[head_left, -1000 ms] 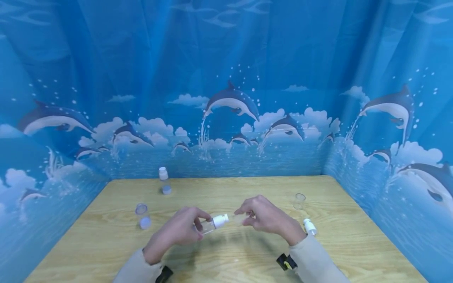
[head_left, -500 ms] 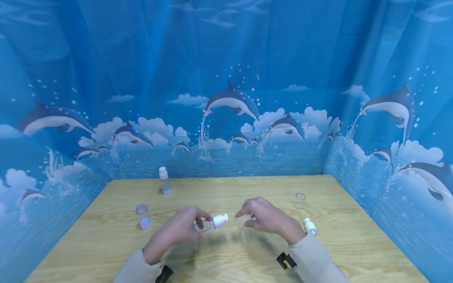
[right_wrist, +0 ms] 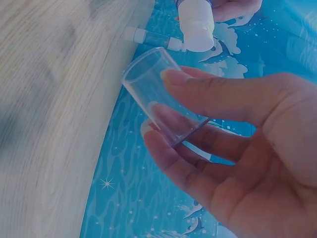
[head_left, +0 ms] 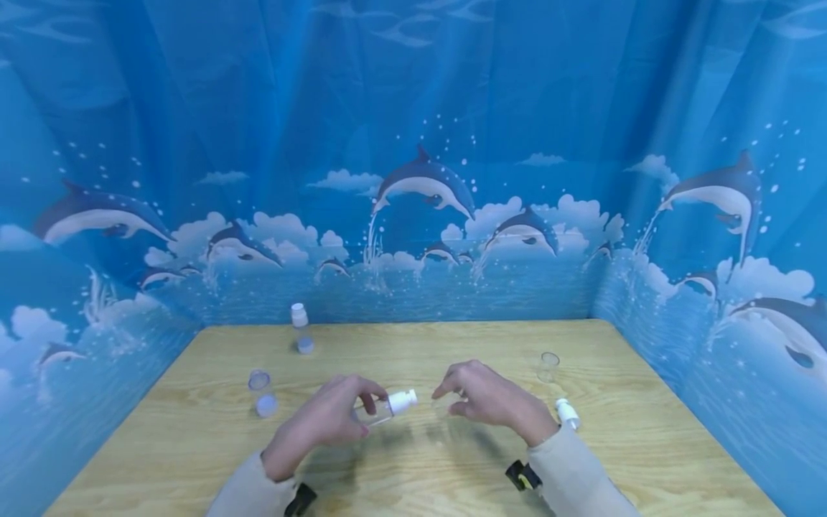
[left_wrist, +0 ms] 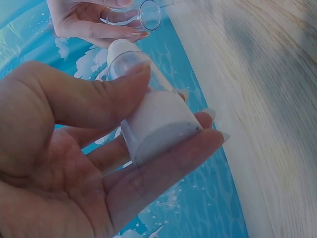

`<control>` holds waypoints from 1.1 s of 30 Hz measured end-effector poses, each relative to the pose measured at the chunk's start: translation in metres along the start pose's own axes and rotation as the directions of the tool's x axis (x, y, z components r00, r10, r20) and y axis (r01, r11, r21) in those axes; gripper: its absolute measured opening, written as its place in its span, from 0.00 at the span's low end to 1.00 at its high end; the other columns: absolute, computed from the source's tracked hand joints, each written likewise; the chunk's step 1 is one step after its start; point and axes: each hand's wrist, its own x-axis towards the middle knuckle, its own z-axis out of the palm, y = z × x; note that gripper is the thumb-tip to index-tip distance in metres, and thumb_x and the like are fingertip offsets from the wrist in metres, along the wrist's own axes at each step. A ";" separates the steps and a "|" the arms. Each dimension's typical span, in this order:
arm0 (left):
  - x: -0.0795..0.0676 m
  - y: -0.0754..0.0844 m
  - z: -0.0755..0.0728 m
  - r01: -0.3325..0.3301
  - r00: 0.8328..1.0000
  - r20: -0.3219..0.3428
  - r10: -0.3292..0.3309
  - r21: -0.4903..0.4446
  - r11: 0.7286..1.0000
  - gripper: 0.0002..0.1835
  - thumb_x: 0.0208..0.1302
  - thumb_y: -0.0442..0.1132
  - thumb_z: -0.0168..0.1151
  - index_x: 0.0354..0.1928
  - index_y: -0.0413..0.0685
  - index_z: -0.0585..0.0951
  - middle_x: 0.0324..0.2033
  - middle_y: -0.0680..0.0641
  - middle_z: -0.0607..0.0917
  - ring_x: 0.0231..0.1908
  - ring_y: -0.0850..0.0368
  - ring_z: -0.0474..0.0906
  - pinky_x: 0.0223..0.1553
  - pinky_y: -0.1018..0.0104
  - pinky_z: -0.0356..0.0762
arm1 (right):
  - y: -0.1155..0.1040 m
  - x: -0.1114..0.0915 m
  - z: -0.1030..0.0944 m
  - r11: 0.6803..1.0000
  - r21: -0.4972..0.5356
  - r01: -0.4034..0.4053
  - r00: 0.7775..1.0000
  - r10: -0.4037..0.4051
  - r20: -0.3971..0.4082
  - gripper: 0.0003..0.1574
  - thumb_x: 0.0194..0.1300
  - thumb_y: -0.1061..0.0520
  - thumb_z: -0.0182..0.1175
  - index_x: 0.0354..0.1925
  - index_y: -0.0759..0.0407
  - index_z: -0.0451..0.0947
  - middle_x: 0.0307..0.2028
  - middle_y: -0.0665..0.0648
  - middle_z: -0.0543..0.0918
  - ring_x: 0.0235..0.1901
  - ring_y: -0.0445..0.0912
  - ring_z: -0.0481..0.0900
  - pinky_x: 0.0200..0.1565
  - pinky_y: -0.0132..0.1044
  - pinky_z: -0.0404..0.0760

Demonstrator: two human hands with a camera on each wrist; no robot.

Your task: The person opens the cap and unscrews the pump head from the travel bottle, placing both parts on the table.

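Note:
My left hand [head_left: 332,413] grips a small clear bottle with a white top [head_left: 402,402], tilted with its top toward the right. In the left wrist view the white bottom of this bottle [left_wrist: 161,126] lies between thumb and fingers. Facing it, my right hand [head_left: 487,395] holds a clear cap [right_wrist: 156,94], a hollow see-through cylinder, between thumb and fingertips. The cap's open rim points at the white top, with a small gap between them. Both are held above the wooden table [head_left: 426,467].
A bottle with a white top [head_left: 300,327] stands at the back left. Nearer, a clear container with a whitish base [head_left: 261,393] stands on the left. On the right are a clear cap [head_left: 548,368] and a white pump piece [head_left: 567,413]. A blue dolphin curtain [head_left: 413,108] surrounds the table.
My right hand has drawn the clear cap slightly rightward, away from the white top, and the gap between them has widened. The left hand and its bottle stay nearly still.

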 end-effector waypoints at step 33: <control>0.001 -0.001 0.001 -0.004 1.000 0.026 0.004 0.003 1.000 0.30 0.44 0.22 0.74 0.53 0.48 0.87 0.37 0.49 0.89 0.34 0.55 0.80 0.35 0.59 0.83 | 0.023 0.008 -0.022 0.977 -0.083 -0.196 0.973 0.204 0.109 0.19 0.56 0.76 0.65 0.43 0.60 0.89 0.45 0.58 0.91 0.51 0.56 0.87 0.56 0.50 0.87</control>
